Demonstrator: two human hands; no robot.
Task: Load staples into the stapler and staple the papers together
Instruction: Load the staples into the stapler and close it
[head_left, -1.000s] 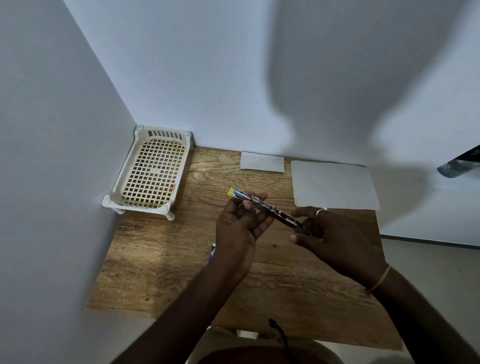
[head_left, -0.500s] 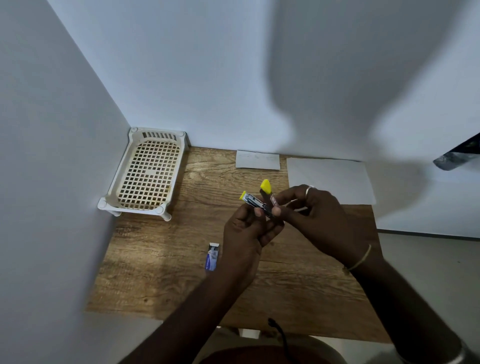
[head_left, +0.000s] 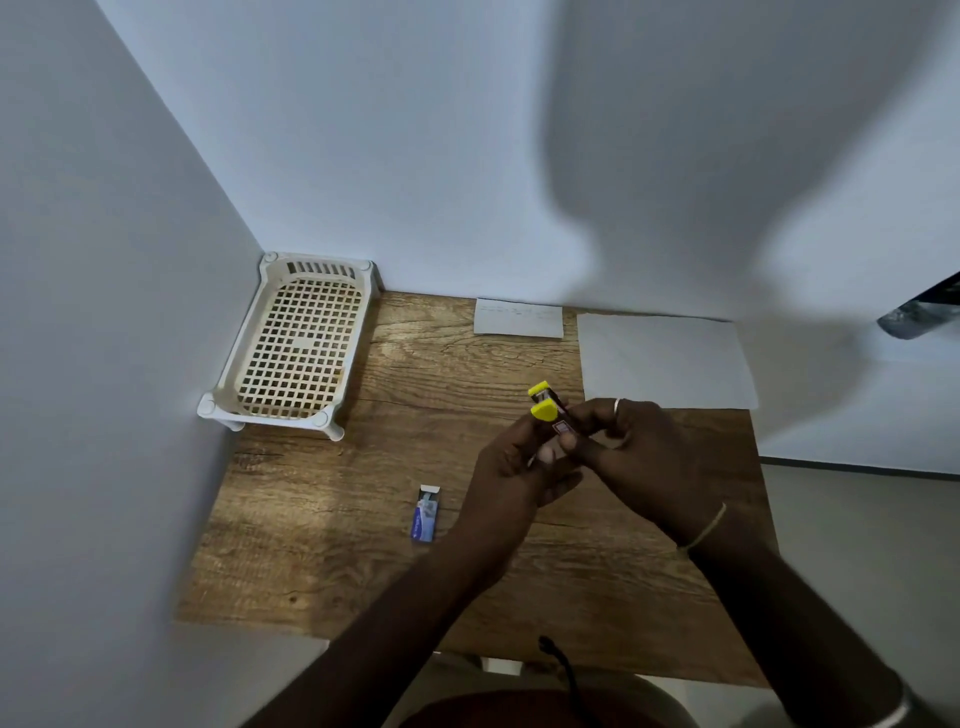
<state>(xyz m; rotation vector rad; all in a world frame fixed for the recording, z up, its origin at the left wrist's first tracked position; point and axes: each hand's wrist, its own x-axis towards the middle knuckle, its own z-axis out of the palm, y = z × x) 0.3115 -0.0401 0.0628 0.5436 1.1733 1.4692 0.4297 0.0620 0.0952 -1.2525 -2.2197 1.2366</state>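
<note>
Underneath, the wooden bench (head_left: 363, 519) spreads below the hands. Well off to their left, in the corner, stands a white lattice tray (head_left: 270, 415). Just beyond the right hand (head_left: 639, 462) lies a large white sheet (head_left: 665, 361), with a smaller paper (head_left: 518, 318) beside it, beyond the left hand (head_left: 511, 478). Both hands meet above the bench, fingers curled round the stapler (head_left: 553, 415), its two yellow tips slightly apart and pointing away. Near the left hand, on its left, a small blue staple box (head_left: 426, 514) lies on the bench, far end open.
</note>
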